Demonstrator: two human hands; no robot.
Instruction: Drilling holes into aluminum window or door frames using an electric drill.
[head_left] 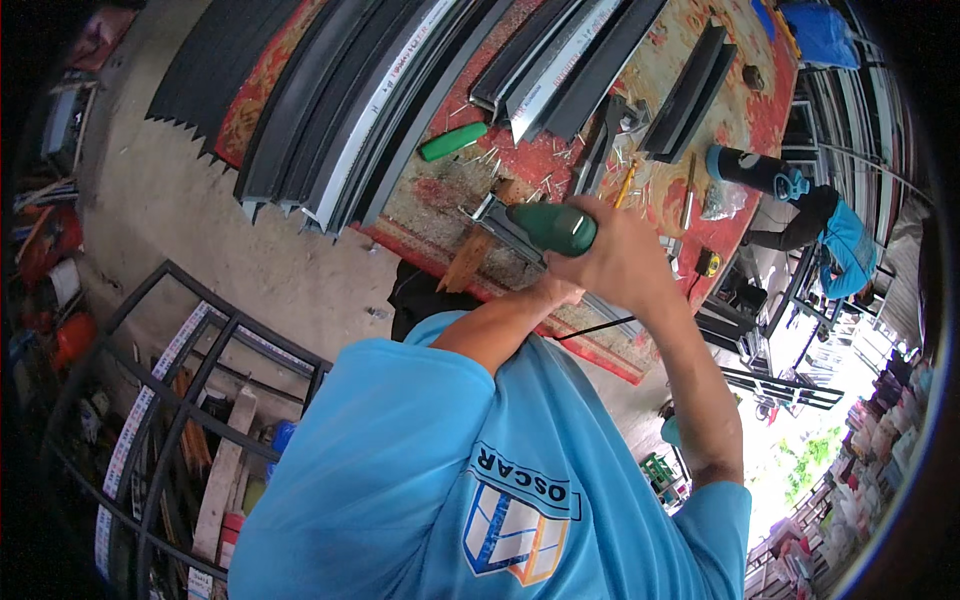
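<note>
My right hand (pixel 610 250) is wrapped round a green power tool (pixel 545 226), held low over a metal profile (pixel 510 255) at the bench's front edge. My left hand (pixel 562 288) sits just under my right, at the profile; it is mostly hidden, so its fingers and grip are unclear. A wooden block (pixel 465 262) lies under the profile's left end. A green-handled item (pixel 453 141), a dark metal tool (pixel 595 150), a yellow pencil (pixel 626 186) and scattered rivets lie beyond the tool on the red bench (pixel 410 210).
Long dark profiles (pixel 340 100) are stacked at the bench's left and back. A bottle (pixel 750 170) and tape measure (pixel 708 262) lie at the right. A black metal frame (pixel 180 405) stands lower left. A co-worker in blue (pixel 845 245) bends beyond the bench's right edge.
</note>
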